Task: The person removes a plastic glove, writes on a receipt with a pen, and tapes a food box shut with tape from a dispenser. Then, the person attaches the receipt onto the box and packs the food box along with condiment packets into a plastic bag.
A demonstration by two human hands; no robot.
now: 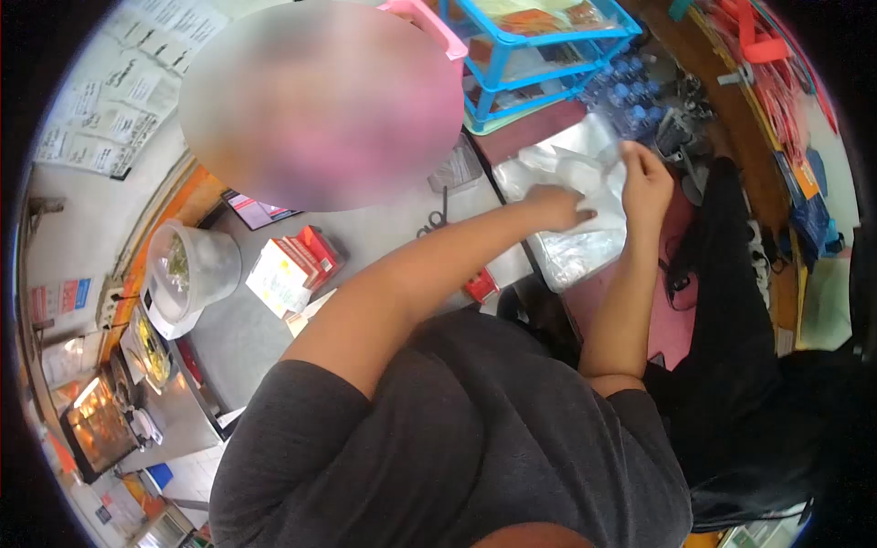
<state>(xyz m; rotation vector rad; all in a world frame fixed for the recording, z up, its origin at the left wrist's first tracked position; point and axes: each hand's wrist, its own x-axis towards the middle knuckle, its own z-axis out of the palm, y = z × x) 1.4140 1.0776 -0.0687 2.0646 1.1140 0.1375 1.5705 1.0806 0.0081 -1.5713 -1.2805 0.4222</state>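
A stack of clear, shiny plastic bags (pixel 571 251) lies at the upper right, across a dark red surface. Over its middle is my left hand (pixel 555 208), fingers curled against a whitish plastic bag (pixel 598 187). At the right edge of that plastic, my right hand (pixel 647 178) is raised with its fingertips pinched on the bag's edge. The plastic between my hands is lifted and creased. Scissors (pixel 435 222) with dark handles rest on the grey table to the left of the bags.
Blue tiered racks (pixel 539 41) and water bottles (pixel 630 91) stand beyond the bags. Red boxes (pixel 315 258), a phone or tablet (pixel 258 209) and a clear tub (pixel 215 265) are on the grey table (pixel 365 228). A blurred area hides the top centre.
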